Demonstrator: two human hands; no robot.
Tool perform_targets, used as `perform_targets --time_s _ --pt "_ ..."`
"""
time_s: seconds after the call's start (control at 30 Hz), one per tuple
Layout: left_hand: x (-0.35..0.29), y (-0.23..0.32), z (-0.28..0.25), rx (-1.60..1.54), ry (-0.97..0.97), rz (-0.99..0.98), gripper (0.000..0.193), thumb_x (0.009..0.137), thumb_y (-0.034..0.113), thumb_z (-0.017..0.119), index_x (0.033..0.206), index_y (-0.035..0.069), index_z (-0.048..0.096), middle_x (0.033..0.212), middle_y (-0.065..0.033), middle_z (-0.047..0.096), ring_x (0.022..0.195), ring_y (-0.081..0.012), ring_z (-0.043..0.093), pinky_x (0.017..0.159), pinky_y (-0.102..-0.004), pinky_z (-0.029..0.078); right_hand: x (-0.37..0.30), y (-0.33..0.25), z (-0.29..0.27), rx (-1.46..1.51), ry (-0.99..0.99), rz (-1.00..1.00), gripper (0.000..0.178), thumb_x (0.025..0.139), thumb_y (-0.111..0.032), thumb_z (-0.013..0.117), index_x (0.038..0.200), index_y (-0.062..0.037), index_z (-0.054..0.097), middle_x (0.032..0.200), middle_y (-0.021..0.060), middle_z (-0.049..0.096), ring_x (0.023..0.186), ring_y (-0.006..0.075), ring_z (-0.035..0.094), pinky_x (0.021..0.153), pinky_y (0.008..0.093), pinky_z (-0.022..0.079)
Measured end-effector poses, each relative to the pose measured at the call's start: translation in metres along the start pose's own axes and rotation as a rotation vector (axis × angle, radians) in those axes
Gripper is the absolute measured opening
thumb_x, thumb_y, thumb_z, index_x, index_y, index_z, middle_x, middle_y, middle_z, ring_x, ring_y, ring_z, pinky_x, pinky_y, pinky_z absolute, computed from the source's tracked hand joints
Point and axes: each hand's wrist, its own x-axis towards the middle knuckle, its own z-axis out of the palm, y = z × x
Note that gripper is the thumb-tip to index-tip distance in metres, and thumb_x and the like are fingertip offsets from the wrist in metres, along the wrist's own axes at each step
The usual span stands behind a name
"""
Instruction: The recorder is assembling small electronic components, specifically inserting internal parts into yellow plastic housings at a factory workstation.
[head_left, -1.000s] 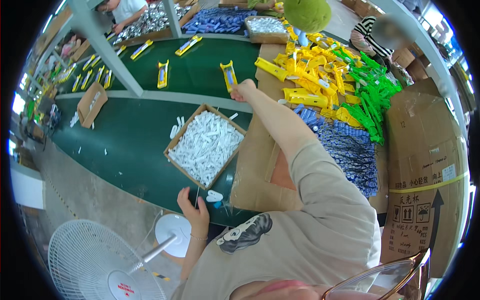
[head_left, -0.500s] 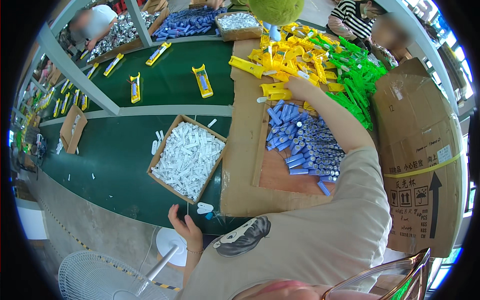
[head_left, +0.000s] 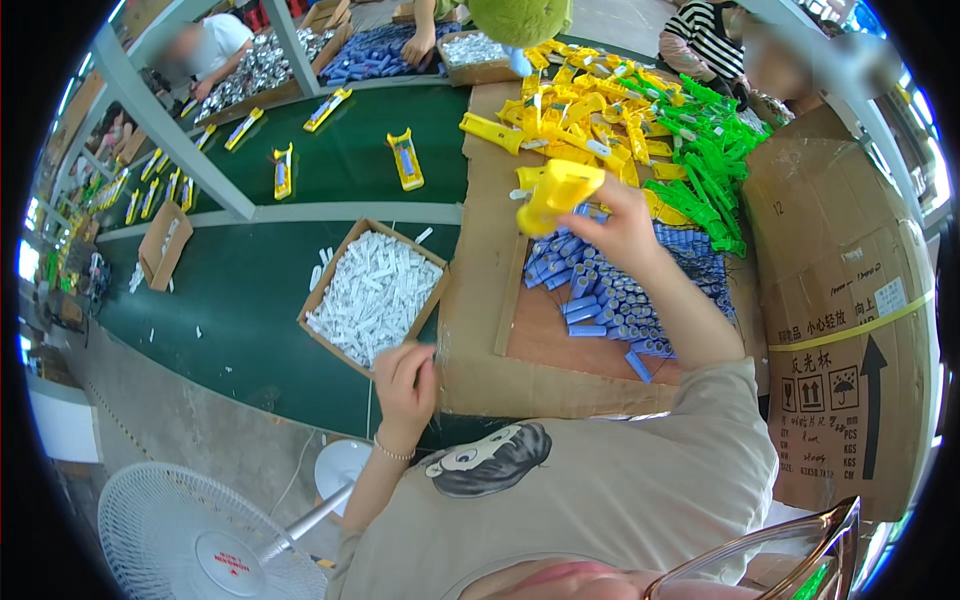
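Note:
My right hand (head_left: 622,225) grips a yellow plastic casing (head_left: 560,195), raised over the near edge of a heap of like casings (head_left: 590,115). Beneath it lie blue cylindrical batteries with thin wires (head_left: 600,290), massed on a brown board. My left hand (head_left: 405,388) is closed, fingers curled together, at the near corner of a cardboard box (head_left: 330,342) full of small white plastic pieces (head_left: 375,285). What its fingertips hold, if anything, I cannot make out.
Bright green casings (head_left: 710,170) are piled beside the yellow ones. A tall carton (head_left: 840,300) stands at right. Yellow casings (head_left: 405,160) lie spaced along the green belt (head_left: 360,190) behind a metal rail. A white fan (head_left: 190,530) is at lower left. Co-workers sit across.
My right hand has drawn back from the heap with a yellow casing. My left hand has risen toward the box and its fingers have closed. A co-worker's hand has reached over the far batteries.

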Motion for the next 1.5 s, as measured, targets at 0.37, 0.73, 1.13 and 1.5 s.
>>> perform_targets --time_s 0.37,0.73,1.13,1.5 --pt "0.091 0.057 -0.041 0.143 -0.296 0.462 0.043 0.064 0.017 0.074 0.105 0.021 0.063 0.113 -0.0042 0.060 0.111 -0.0272 0.055 0.102 -0.0487 0.037 -0.060 -0.107 0.067 1.675 -0.596 0.981 0.033 0.090 -0.024 0.060 0.102 0.0065 0.061 0.099 0.0124 0.067 0.089 0.0183 0.065 0.078 0.0310 0.051" --pt "0.045 0.036 -0.027 -0.509 -0.124 -0.295 0.035 0.094 0.021 0.052 0.120 -0.002 0.048 0.093 -0.0127 0.062 0.084 -0.0175 0.061 0.074 -0.0302 0.047 -0.082 -0.122 0.107 1.525 -0.413 0.563 0.041 0.092 -0.029 0.058 0.120 0.0015 0.053 0.111 0.0122 0.061 0.100 0.0181 0.060 0.086 0.0293 0.046" --pt "0.039 0.025 -0.055 -0.280 -0.387 -0.451 0.049 0.088 0.013 0.057 0.131 0.001 0.037 0.106 -0.0138 0.055 0.085 -0.0207 0.056 0.078 -0.0304 0.045 -0.084 -0.102 0.074 1.154 -0.435 0.719 0.021 0.080 -0.006 0.068 0.099 -0.0041 0.061 0.077 0.0010 0.063 0.069 0.0063 0.057 0.061 0.0217 0.043" --pt "0.038 0.036 -0.041 -0.498 -0.412 -0.485 0.054 0.081 0.013 0.064 0.130 0.002 0.043 0.112 -0.0142 0.054 0.101 -0.0256 0.056 0.087 -0.0325 0.044 -0.075 -0.121 0.059 0.222 -0.360 0.360 0.059 0.064 -0.015 0.082 0.117 -0.0046 0.056 0.087 0.0078 0.055 0.075 0.0202 0.058 0.066 0.0314 0.048"
